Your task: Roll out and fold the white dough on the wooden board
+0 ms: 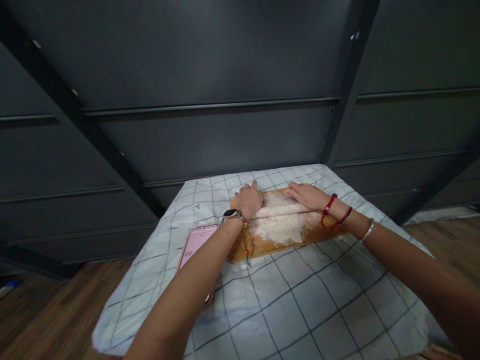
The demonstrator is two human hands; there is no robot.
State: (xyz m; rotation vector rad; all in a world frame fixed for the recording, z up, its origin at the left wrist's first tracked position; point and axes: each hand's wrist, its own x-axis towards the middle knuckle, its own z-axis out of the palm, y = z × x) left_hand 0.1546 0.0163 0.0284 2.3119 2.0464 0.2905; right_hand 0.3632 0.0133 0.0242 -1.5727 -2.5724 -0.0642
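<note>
Your left hand [248,201] and right hand [308,196] curl round the rolling pin [278,211]; dough [281,230] between them, nearer you; phone [200,241] left of your left hand.

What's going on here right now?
A person has both hands on a pale roller, apparently a floured rolling pin: the left hand at one end, the right hand at the other. It lies across a flattened sheet of dough on a wooden board dusted with white powder. The board sits on a white checked cloth, and a pink-screened phone lies to its left, partly hidden by the left forearm.
</note>
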